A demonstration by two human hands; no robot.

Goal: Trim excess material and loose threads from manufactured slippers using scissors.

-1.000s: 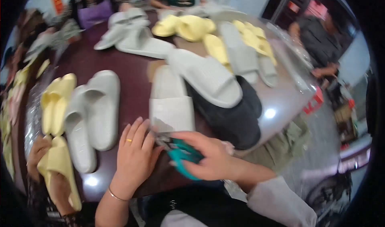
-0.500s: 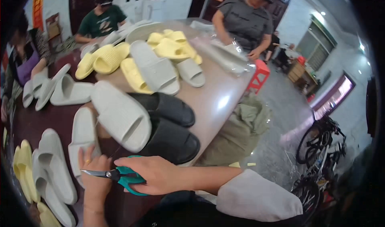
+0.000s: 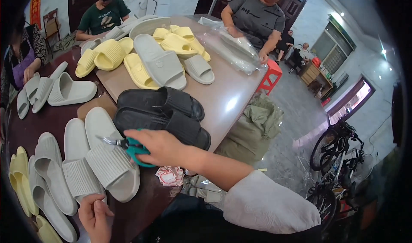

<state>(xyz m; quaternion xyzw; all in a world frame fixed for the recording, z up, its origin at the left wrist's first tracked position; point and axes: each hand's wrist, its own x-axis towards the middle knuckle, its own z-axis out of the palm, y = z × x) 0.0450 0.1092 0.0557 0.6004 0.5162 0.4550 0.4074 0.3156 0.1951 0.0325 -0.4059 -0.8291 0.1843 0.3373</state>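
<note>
Glossy dark-red tabletop (image 3: pixel 148 202) covered in slippers. Right hand (image 3: pixel 161 149) is wrapped round green-handled snips (image 3: pixel 121 143), blades poking out left of the grip, over the pale-grey pair (image 3: pixel 107 166). Left hand (image 3: pixel 95 217), below that, is by a toe; can't tell if it's pinching anything. Looks like trimming, so any snip calls for keeping the tips off the strap.
</note>
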